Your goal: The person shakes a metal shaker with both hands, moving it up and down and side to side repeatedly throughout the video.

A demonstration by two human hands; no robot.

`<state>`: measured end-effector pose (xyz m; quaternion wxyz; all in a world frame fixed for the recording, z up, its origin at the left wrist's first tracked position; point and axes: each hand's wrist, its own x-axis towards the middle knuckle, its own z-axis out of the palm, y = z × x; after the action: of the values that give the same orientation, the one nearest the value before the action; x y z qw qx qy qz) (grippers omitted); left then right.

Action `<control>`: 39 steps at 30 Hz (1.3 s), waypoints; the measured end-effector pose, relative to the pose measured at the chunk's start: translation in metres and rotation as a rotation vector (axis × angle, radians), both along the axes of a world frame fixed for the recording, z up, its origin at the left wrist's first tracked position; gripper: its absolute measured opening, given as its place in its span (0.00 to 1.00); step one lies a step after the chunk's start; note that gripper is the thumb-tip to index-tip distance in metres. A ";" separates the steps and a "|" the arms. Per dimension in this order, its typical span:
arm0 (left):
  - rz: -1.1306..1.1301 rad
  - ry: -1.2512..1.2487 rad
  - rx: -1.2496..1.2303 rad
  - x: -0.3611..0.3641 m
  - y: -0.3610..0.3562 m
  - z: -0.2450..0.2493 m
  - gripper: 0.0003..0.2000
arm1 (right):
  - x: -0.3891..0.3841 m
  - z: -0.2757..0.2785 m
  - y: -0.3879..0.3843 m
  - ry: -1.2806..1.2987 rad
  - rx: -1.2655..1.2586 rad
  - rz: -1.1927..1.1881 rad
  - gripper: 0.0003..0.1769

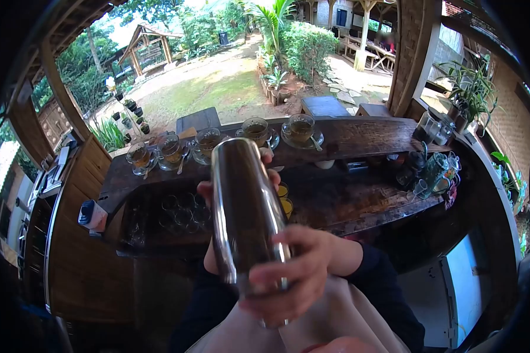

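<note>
A shiny metal cocktail shaker (244, 206) is raised in front of my chest, tilted, close to the camera. My right hand (297, 273) wraps round its lower end, blurred a little by motion. Behind the upper part, my left hand (271, 170) grips the shaker; only some fingertips show on either side, and the rest is hidden. Beyond the shaker, a glass cup (256, 130) of amber drink stands on the raised counter, in a row with several others on saucers with spoons. Two glasses of yellow contents (286, 206) are partly covered by the shaker.
The dark wooden counter (359, 138) curves across in front, with a lower shelf (359, 206) below it. Several upturned clear glasses (185, 215) are at the left. At the right are a glass jar (434, 126) and a patterned pitcher (439, 167). A small box (92, 215) sits at the left edge.
</note>
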<state>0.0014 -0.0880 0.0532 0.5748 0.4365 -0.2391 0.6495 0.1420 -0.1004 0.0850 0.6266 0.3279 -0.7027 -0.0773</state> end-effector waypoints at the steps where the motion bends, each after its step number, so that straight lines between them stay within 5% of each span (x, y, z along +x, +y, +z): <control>1: -0.045 -0.048 -0.272 -0.005 0.002 -0.006 0.37 | -0.008 -0.008 0.011 -0.004 -0.058 -0.023 0.12; 3: -0.187 -0.175 -0.793 -0.009 0.009 -0.013 0.32 | -0.007 -0.007 0.034 -0.335 -0.333 -0.109 0.22; 4: -0.180 -0.028 -0.712 -0.025 0.032 -0.037 0.27 | -0.013 -0.011 0.042 -0.396 -0.508 -0.204 0.27; 6: 0.037 -0.176 -0.834 -0.022 0.043 -0.071 0.23 | -0.021 -0.018 0.054 -0.368 -0.758 -0.177 0.29; 10: -0.259 -0.130 -0.857 -0.005 -0.010 -0.001 0.29 | -0.001 0.003 0.017 -0.411 -0.577 -0.157 0.26; 12: -0.135 -0.084 -0.531 -0.004 -0.019 -0.004 0.38 | 0.003 0.005 -0.001 -0.164 -0.135 -0.097 0.23; 14: -0.028 0.063 0.016 -0.003 -0.002 -0.011 0.39 | 0.002 0.003 -0.002 -0.103 -0.056 -0.054 0.22; 16: -0.144 -0.005 -0.318 -0.012 -0.010 -0.027 0.38 | -0.001 -0.001 0.001 -0.041 0.017 -0.015 0.21; 17: -0.138 -0.117 -0.635 -0.008 -0.015 -0.013 0.35 | -0.006 -0.002 0.012 -0.203 -0.174 -0.071 0.21; 18: -0.371 -0.169 -0.759 -0.012 -0.006 -0.015 0.31 | -0.011 -0.004 0.021 -0.366 -0.365 -0.126 0.22; 20: -0.176 -0.264 -0.511 -0.012 0.008 -0.047 0.28 | -0.024 -0.008 0.035 -0.371 -0.605 -0.116 0.23; 22: -0.174 -0.229 -0.589 -0.019 0.003 -0.045 0.27 | -0.025 -0.003 0.034 -0.371 -0.834 -0.102 0.24; 24: -0.186 -0.174 -0.866 -0.021 -0.011 -0.020 0.28 | -0.006 0.013 0.016 -0.399 -0.577 -0.087 0.25; 26: 0.018 -0.047 -0.686 -0.007 -0.039 0.017 0.34 | 0.005 0.013 -0.009 -0.301 -0.257 -0.039 0.18; 28: 0.116 0.059 -0.024 -0.009 -0.027 0.000 0.42 | -0.003 0.008 -0.014 -0.203 -0.106 0.032 0.15; 29: 0.083 0.052 0.079 -0.009 -0.023 -0.001 0.46 | -0.019 -0.001 -0.008 -0.008 -0.023 0.100 0.14; 30: 0.090 0.041 -0.146 -0.013 -0.031 -0.002 0.40 | -0.033 -0.008 0.000 0.187 0.051 0.169 0.13; 31: 0.114 -0.048 -0.405 -0.015 -0.028 0.001 0.35 | -0.039 -0.009 0.015 0.072 -0.077 0.154 0.15; 32: 0.136 -0.146 -0.665 -0.019 -0.020 0.004 0.30 | -0.018 -0.002 0.028 -0.443 -0.314 -0.055 0.19; 34: 0.471 -0.055 -0.786 -0.036 0.008 -0.026 0.23 | -0.051 -0.005 0.041 -0.327 -0.730 -0.038 0.29; 35: 0.140 -0.195 -0.626 -0.036 0.008 -0.028 0.22 | -0.053 -0.004 0.042 -0.346 -0.834 0.007 0.29; 36: 0.162 -0.185 -0.623 -0.038 0.004 -0.029 0.22 | -0.052 0.002 0.045 -0.353 -0.928 0.052 0.29; 39: 0.006 -0.105 -0.495 -0.023 -0.026 -0.001 0.30 | -0.011 0.023 -0.004 -0.254 -0.410 0.028 0.18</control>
<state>-0.0211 -0.1139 0.0523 0.6490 0.2487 -0.1013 0.7118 0.1312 -0.1044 0.1082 0.5876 0.2109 -0.7723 0.1175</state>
